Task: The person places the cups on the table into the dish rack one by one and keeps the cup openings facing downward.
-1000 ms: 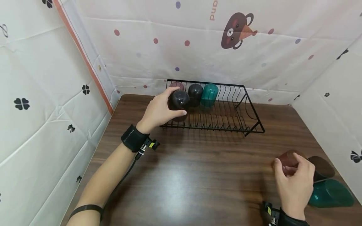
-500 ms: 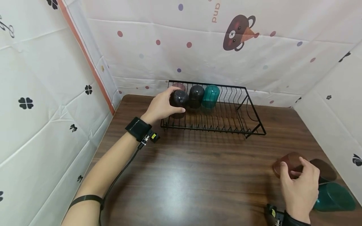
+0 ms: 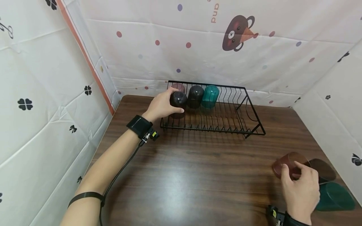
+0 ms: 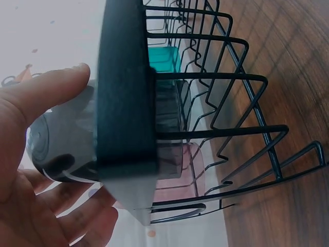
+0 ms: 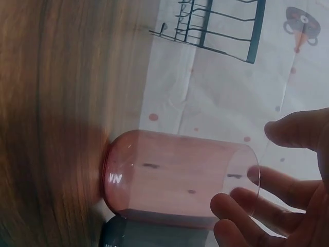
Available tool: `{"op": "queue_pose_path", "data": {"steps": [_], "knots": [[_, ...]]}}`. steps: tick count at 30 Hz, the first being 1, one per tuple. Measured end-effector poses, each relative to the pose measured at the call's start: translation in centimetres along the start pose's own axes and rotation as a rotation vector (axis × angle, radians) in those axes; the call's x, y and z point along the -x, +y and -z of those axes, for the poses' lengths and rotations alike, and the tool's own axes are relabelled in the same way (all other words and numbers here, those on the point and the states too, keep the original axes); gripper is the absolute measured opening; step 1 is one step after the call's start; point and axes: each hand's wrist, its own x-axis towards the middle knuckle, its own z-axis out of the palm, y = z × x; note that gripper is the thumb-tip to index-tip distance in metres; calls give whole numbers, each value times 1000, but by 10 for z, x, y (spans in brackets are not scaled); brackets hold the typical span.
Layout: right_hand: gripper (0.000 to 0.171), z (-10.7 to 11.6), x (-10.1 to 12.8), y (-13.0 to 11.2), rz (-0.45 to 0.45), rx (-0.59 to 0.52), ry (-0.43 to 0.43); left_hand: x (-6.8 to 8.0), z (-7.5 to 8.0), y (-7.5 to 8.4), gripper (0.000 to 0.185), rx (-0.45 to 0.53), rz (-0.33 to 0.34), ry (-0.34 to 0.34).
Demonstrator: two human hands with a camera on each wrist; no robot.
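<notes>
Cartoon-print sheets wall a dark wood worktop [image 3: 181, 175]; left hand [image 3: 161, 106] grips dark cup [image 3: 178, 99] in wire rack [image 3: 240, 125], right hand [image 3: 301, 191] relaxed at red cup [image 3: 284, 161], lower right.

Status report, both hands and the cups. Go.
Left hand grips dark cup in black rack. Right hand open at pink cup, fingertips at its rim. Nothing blocking.
</notes>
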Motion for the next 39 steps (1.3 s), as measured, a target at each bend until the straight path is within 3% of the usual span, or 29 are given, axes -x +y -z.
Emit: {"op": "queue_pose_path", "data": {"steps": [15,28,39], "knots": [[39,-1,-4,4,-17,24,-37,4,-5,0,83,-27,-41,-56],[35,-5,-7,6,3,34,-22,4,-14,-3,84,-107,-40,-93],[35,-7,-8,7,-2,37,-17,7,-13,-3,83,-105,-32,-92]]}}
